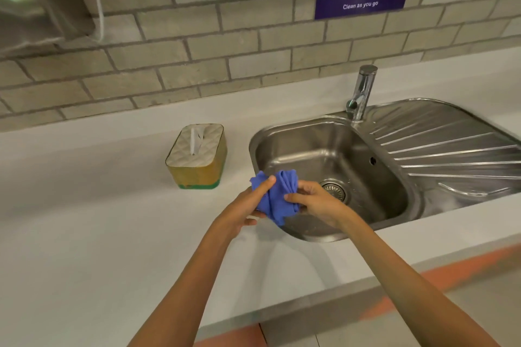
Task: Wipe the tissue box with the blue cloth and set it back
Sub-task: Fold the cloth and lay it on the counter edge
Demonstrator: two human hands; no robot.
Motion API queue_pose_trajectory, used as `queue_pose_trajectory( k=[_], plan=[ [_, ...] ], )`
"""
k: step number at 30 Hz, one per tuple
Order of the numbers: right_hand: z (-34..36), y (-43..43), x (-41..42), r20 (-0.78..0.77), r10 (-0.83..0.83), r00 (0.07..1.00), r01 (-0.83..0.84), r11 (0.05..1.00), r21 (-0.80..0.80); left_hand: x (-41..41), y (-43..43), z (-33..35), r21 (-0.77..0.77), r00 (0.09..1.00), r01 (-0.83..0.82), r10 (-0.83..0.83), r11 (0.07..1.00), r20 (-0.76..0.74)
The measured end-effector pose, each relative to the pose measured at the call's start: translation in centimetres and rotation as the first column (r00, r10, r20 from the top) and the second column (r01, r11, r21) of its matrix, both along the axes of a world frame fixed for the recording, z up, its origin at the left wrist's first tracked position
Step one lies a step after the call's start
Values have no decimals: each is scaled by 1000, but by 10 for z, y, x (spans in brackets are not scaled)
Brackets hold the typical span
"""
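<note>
A pale grey tabletop (98, 234) carries a yellow, white-lidded tissue box (197, 156) just beside an inset stainless steel sink (318, 155).

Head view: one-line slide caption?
Both hands, left hand and right hand, bunch the blue cloth beside the untouched tissue box.

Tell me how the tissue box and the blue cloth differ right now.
The tissue box is rigid with a quilted pale top and yellow sides; the blue cloth is soft, bunched and plain blue. The tissue box stands untouched on the white counter left of the sink; the blue cloth is held up off it, gripped by the left hand and right hand at the sink's near edge. The box looks bulkier than the cloth as it is bunched.
</note>
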State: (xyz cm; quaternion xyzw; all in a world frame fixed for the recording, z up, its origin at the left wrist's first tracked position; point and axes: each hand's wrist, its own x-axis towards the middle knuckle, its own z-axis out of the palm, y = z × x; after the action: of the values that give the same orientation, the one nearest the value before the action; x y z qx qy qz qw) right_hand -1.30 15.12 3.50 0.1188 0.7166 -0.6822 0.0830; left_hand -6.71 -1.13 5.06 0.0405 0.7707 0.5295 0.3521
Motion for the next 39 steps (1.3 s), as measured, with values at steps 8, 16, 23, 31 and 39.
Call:
queue_pose_trajectory(
  k=[8,16,23,31,39],
  plan=[
    [4,50,35,59,-117,991,108,986,130,23,10,-28,77,962,-233,241,970,-127],
    [-22,84,88,216,-169,962,93,942,321,66,10,-51,-56,965,-138,121,989,-234],
    [-43,72,108,233,-195,953,32,827,562,97,-1,-70,-225,938,-141,57,964,-342],
    [-49,67,113,177,-146,973,-41,648,760,110,-8,-71,-286,909,-213,81,934,-409],
    [-53,58,109,49,-135,990,27,510,860,112,-10,-74,-314,822,-297,75,902,-564]
  ],
)
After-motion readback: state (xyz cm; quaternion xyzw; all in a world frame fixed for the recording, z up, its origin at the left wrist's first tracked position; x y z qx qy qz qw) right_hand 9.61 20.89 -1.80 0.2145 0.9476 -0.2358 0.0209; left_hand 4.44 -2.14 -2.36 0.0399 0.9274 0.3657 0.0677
